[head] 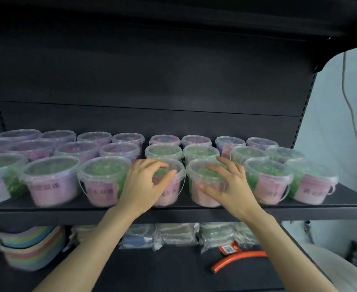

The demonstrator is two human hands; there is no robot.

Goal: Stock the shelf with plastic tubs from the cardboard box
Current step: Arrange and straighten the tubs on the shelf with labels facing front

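Note:
Several clear plastic tubs with pink labels and green or pink contents stand in three rows on the black shelf (47, 210). My left hand (144, 182) curls around the left side of a front-row tub (172, 186), thumb over its lid rim. My right hand (226, 182) lies with fingers spread on the lid and front of the neighbouring front-row tub (196, 175). Both tubs rest on the shelf, close together. The cardboard box is not in view.
A black shelf board hangs overhead. On the lower shelf sit stacked pastel bowls (32, 247) at left, clear wrapped packets (173, 234) in the middle and an orange curved tube (236, 260). A pale wall with a cable (350, 102) lies right of the shelf upright.

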